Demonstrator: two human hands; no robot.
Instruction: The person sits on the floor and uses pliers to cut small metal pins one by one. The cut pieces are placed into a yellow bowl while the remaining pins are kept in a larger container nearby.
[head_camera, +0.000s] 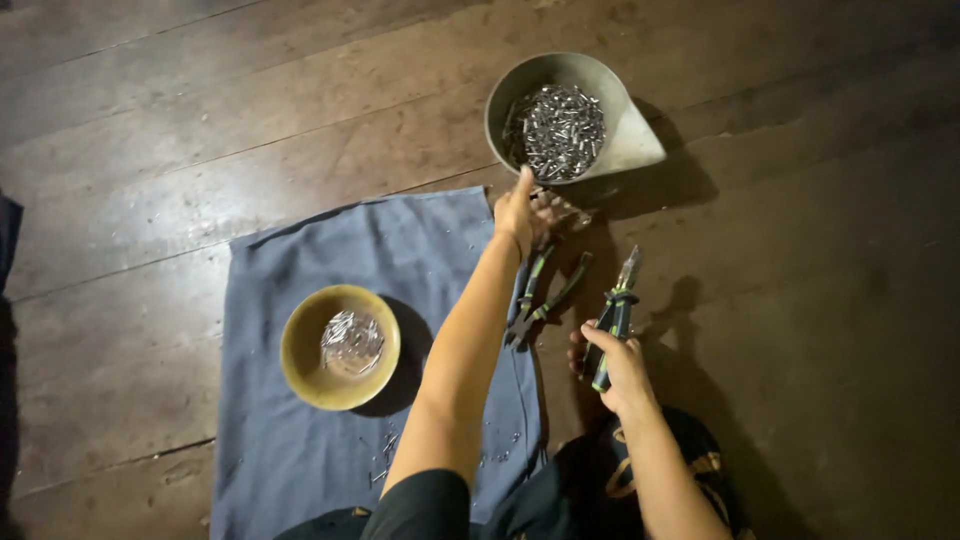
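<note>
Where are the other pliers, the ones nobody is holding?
The spare pliers lie on the right edge of the blue cloth, between the left hand and the right hand.

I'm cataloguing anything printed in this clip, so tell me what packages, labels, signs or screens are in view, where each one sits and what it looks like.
None in view: no package, label, sign or screen.
Only unmarked containers: a grey metal scoop pan of small shiny metal pieces at the top, and a yellow bowl on the blue cloth.
</note>
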